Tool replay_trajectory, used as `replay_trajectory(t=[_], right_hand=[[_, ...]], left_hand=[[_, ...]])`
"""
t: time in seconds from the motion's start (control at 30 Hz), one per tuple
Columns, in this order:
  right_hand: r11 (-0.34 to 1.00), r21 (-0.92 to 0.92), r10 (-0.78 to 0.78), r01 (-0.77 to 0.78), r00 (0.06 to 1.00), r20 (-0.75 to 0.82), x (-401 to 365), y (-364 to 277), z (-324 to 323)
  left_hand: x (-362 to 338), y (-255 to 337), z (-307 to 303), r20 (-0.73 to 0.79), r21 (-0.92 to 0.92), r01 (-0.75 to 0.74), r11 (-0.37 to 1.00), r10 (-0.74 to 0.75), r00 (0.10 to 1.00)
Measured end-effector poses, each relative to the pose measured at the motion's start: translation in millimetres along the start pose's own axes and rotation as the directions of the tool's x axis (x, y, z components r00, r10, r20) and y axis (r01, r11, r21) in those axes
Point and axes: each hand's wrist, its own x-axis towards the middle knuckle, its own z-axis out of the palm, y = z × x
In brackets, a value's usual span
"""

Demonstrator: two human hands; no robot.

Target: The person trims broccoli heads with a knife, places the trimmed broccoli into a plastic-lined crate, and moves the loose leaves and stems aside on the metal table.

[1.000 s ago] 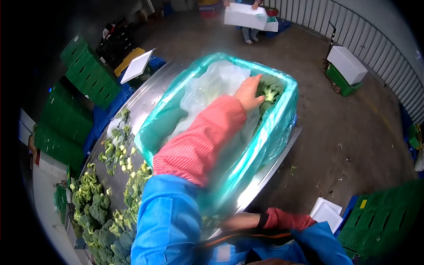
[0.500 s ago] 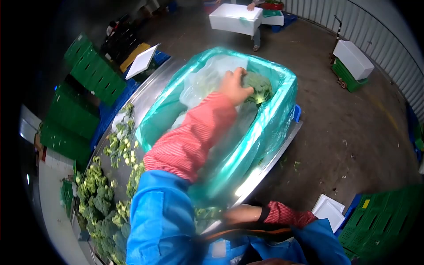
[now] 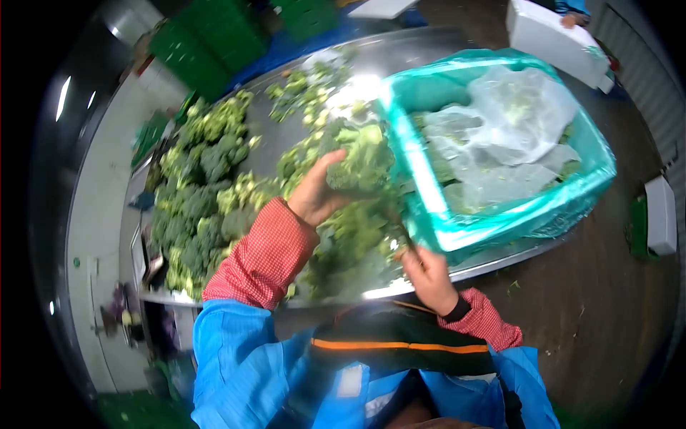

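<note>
Since a second ago my left hand point(image 3: 318, 193) has come out of the lined box and swung back over the table, and it now has a broccoli head point(image 3: 361, 161) in it. At that earlier moment it was pressing a head into the box's far corner.

Far left is a pale floor point(image 3: 93, 186), seen past the table's end. Next comes the heaped broccoli pile point(image 3: 200, 179), thick along the left half of the stainless steel table point(image 3: 286, 139). Stacked green crates point(image 3: 200, 50) stand beyond it, at the top. Bare metal shows between the pile and a looser scatter of florets point(image 3: 300, 89) farther back.

At the middle, my left fingers are wrapped round the broccoli head from below, crown up. It is lifted just above the florets and is close beside the box's near-left wall. More broccoli lies under my forearm.

My right hand point(image 3: 429, 275) is at the table's front edge, just under the box's near corner. The fingers are curled, but I cannot tell whether they grip anything.

To the right sits the teal-lined box point(image 3: 429, 207), with a crumpled clear plastic sheet point(image 3: 514, 121) covering most of the broccoli inside. Beyond it, another person's hand point(image 3: 572, 18) carries a white foam box point(image 3: 550, 39). Dark concrete floor point(image 3: 593, 307) fills the right side.
</note>
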Motion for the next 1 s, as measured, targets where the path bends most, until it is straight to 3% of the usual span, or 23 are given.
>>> replay_trajectory(t=[0.07, 0.17, 0.27, 0.4, 0.47, 0.53, 0.57, 0.6, 0.63, 0.7, 0.83, 0.97, 1.0], right_hand=[[0.942, -0.319, -0.105, 0.103, 0.994, 0.011, 21, -4, 9], [0.698, -0.589, -0.467, 0.406, 0.882, 0.054, 51, -15, 34], [0.453, -0.736, -0.507, 0.503, 0.824, 0.251, 67, -18, 52], [0.312, -0.817, -0.473, 0.485, 0.825, 0.309, 82, -15, 80], [0.311, -0.807, -0.481, 0.503, 0.815, 0.323, 93, -1, 86], [0.305, -0.817, -0.454, 0.489, 0.829, 0.326, 102, 32, 82], [0.293, -0.886, -0.341, 0.359, 0.905, 0.254, 107, 50, 69], [0.425, -0.876, -0.211, 0.228, 0.966, 0.148, 109, 76, 52], [0.466, -0.860, -0.222, 0.209, 0.968, 0.115, 108, 68, 55], [0.586, -0.791, -0.144, 0.173, 0.984, 0.109, 95, 45, 69], [0.679, -0.629, -0.332, 0.379, 0.923, 0.197, 85, 14, 104], [0.562, -0.608, -0.416, 0.561, 0.827, 0.378, 80, 7, 104], [0.534, -0.626, -0.397, 0.568, 0.822, 0.407, 79, 6, 103]], left_hand=[[-32, -20, -40, -0.140, 0.023, -0.030, 0.999, 0.033, 0.990], [-76, -34, -53, -0.219, -0.016, -0.018, 1.000, 0.014, 0.976], [-103, -42, -57, -0.295, -0.065, -0.026, 0.998, 0.005, 0.955], [-122, -46, -71, -0.295, -0.141, -0.029, 0.990, -0.014, 0.955], [-130, -45, -66, -0.309, -0.192, -0.055, 0.980, -0.007, 0.951], [-141, -46, -72, -0.327, -0.099, -0.148, 0.984, 0.109, 0.939], [-150, -46, -83, -0.295, -0.073, -0.196, 0.978, 0.167, 0.941], [-158, -44, -92, -0.259, -0.043, -0.248, 0.968, 0.229, 0.938], [-167, -36, -90, -0.228, 0.081, -0.344, 0.936, 0.353, 0.907], [-171, -34, -102, -0.316, 0.072, -0.308, 0.949, 0.315, 0.895], [-157, -41, -115, -0.468, 0.064, -0.338, 0.939, 0.327, 0.821], [-155, -49, -119, -0.469, 0.120, -0.316, 0.941, 0.334, 0.818], [-155, -49, -120, -0.469, 0.236, -0.292, 0.927, 0.371, 0.801]])
